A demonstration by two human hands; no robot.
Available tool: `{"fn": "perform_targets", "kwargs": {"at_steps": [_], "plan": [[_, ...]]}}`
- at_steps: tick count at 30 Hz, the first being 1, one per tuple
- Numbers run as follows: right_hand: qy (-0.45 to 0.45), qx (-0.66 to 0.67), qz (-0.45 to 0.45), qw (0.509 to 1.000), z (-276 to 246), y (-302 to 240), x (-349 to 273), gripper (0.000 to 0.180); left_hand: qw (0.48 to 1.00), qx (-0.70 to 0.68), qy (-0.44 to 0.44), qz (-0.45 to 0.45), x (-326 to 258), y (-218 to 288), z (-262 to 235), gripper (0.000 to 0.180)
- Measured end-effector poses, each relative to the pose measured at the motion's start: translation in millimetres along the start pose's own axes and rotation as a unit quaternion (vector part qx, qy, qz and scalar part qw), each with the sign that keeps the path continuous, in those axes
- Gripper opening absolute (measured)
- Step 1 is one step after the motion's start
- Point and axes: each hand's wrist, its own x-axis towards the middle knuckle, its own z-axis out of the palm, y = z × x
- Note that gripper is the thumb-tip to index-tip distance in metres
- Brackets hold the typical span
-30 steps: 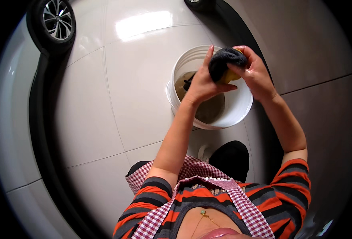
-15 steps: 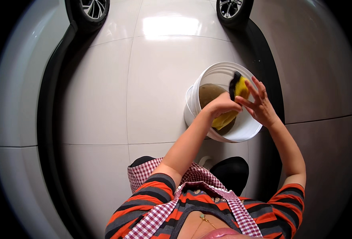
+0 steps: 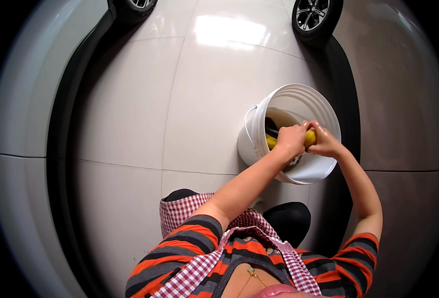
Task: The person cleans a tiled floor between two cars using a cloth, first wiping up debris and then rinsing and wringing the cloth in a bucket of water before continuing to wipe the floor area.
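Over a white bucket (image 3: 328,111) with murky brown water (image 3: 282,117) in it, both my hands grip one yellow-and-black cloth (image 3: 311,138). My left hand (image 3: 292,140) is closed round its middle in a fist. Close beside it, my right hand (image 3: 324,141) is closed on the bunched yellow end. The black and yellow part hangs out on the far side of my left fist, down inside the bucket. My fingers hide the stretch of cloth between the two fists.
A light car (image 3: 20,119) stands along my left and a brownish-grey car (image 3: 398,99) along my right, close to the bucket. A wheel (image 3: 313,14) shows ahead on the right. Pale glossy tiles (image 3: 130,114) lie between the cars. My knees (image 3: 291,218) are bent near the bucket.
My right hand has gone from spread fingers to a closed grip on the cloth. The cloth is now bunched between both fists. The view has shifted slightly, so the bucket appears lower and farther right.
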Motion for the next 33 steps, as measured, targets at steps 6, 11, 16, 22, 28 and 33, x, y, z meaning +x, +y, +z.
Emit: {"fn": "perform_targets", "kwargs": {"at_steps": [6,11,16,22,28,33], "plan": [[0.168,-0.021,-0.093,0.981,-7.4,-5.3,-1.2,0.071,0.965,-0.220,0.106,-0.099,2.2,-11.3,-9.6,0.036],[0.231,-0.402,-0.278,0.841,-12.7,-10.3,-3.3,0.067,0.661,-0.724,-0.167,-0.103,8.1,-7.0,-18.6,0.028],[0.143,-0.371,-0.258,0.880,-28.3,-29.9,5.1,0.064,0.838,-0.529,-0.124,-0.046,-0.5,-7.0,-19.4,0.032],[0.059,-0.354,-0.096,0.928,-16.4,-41.5,2.5,0.039,0.981,-0.181,0.072,-0.021,-2.8,1.9,3.6,0.042],[0.088,-0.302,-0.077,0.946,-15.7,-52.6,2.4,0.057,0.945,-0.266,0.187,-0.033,-14.9,5.8,0.9,0.043],[0.281,-0.415,-0.230,0.834,-14.1,-46.7,-5.5,0.062,0.792,-0.599,0.030,-0.114,8.8,0.6,-11.7,0.023]]}}
